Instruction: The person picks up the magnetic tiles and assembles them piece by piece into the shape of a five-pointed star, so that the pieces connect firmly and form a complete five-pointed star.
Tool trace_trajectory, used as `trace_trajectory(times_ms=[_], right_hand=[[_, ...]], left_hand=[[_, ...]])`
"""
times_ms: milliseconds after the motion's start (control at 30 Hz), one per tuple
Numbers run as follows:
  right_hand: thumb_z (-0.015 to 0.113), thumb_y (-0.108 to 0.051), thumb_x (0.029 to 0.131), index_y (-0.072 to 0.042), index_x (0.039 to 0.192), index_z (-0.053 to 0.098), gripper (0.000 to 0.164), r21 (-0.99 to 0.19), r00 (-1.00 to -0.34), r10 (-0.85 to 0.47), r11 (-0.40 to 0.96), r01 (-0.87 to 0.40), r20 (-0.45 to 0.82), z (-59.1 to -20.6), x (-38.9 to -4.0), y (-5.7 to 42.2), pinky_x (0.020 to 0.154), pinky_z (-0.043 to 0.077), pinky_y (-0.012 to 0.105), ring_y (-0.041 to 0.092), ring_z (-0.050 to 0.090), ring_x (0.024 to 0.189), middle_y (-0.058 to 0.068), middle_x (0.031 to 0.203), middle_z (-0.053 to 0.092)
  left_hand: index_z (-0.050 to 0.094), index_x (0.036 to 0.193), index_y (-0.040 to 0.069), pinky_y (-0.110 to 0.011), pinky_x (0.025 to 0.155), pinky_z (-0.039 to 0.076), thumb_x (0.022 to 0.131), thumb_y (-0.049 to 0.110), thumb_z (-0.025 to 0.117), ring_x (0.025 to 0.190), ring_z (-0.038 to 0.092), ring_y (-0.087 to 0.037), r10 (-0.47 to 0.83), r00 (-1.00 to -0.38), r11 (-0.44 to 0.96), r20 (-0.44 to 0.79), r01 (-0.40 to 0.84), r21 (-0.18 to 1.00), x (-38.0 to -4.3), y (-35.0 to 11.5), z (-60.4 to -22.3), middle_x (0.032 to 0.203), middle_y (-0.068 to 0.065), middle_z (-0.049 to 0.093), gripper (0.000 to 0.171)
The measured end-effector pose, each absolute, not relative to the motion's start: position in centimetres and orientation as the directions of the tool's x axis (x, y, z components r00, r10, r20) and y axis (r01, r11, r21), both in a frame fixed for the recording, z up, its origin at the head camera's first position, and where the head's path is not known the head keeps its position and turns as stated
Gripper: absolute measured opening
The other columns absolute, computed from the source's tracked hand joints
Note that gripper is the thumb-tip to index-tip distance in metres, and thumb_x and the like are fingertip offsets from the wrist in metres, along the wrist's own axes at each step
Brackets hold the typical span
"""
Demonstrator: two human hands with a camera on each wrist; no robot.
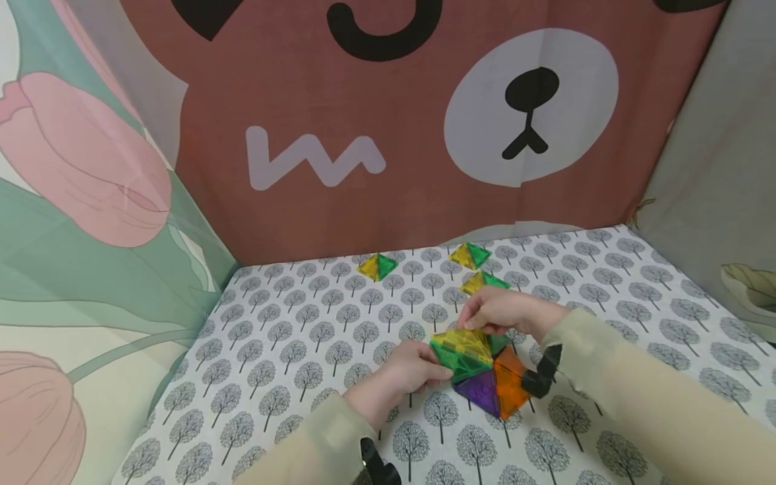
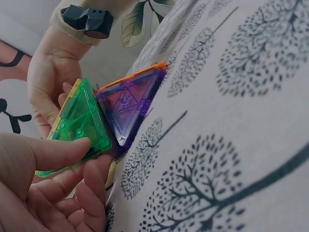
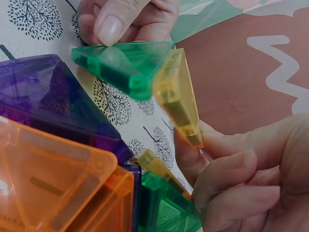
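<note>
My left hand (image 1: 412, 367) pinches a green triangular magnetic tile (image 2: 79, 123) between thumb and fingers. A yellow triangular tile (image 3: 177, 92) meets the green one along an edge, and my right hand (image 1: 503, 310) pinches it by its far corner. Just beside this pair, a purple tile (image 1: 481, 391) and orange tiles (image 1: 510, 382) stand joined on the cloth. Another green tile (image 3: 166, 203) and a second yellow tile (image 3: 159, 166) show behind them in the right wrist view. Whether the held pair touches the purple tile, I cannot tell.
Three small yellow-and-green pyramids stand farther back: one at the left (image 1: 378, 267), one at the right (image 1: 469, 256), and one just beyond the right hand (image 1: 485, 281). The tree-print cloth (image 1: 327, 316) meets a brown bear-print curtain (image 1: 291, 222).
</note>
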State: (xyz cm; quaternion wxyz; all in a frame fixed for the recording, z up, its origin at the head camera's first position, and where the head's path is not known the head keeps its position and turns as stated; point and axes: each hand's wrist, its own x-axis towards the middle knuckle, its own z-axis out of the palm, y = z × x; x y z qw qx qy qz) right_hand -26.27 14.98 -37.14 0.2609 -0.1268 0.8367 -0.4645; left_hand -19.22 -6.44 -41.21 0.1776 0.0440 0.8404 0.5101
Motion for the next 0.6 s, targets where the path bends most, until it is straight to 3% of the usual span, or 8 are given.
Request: trace_trajectory(times_ms=[233,433,600], right_hand=[[0.061,0.001,0.093,-0.004,0.094,0.075,0.015,-0.818,-0.840,-0.439,0.575,0.010,-0.319,-37.19,-26.43,14.56,0.040,0.028,0.019,0.008,0.033,0.041,0.002,0.052,0.049],[0.062,0.000,0.092,-0.005,0.091,0.075,0.014,-0.785,-0.850,-0.423,0.619,-0.016,-0.316,-37.21,-26.59,14.15,0.040,0.030,0.019,0.008,0.038,0.040,0.002,0.053,0.052],[0.065,-0.005,0.092,-0.005,0.091,0.075,0.010,-0.772,-0.848,-0.421,0.635,-0.022,-0.323,-37.14,-26.54,13.95,0.040,0.032,0.020,0.009,0.043,0.040,0.004,0.065,0.062]], left_hand=[[0.068,0.080,0.005,-0.018,0.045,0.043,0.082,0.005,0.077,0.048,0.056,-0.009,0.272,-0.904,0.422,-0.330,-0.196,0.885,-19.10,-6.38,-41.32,0.070,-0.004,0.070,0.009],[0.067,0.078,0.005,-0.017,0.041,0.040,0.084,0.005,0.075,0.046,0.056,-0.007,0.290,-0.896,0.412,-0.336,-0.201,0.889,-19.24,-6.44,-41.54,0.069,-0.005,0.071,0.010],[0.066,0.077,0.005,-0.017,0.040,0.039,0.085,0.006,0.075,0.045,0.056,-0.007,0.289,-0.898,0.419,-0.333,-0.194,0.887,-19.35,-6.40,-41.74,0.069,-0.005,0.071,0.013]])
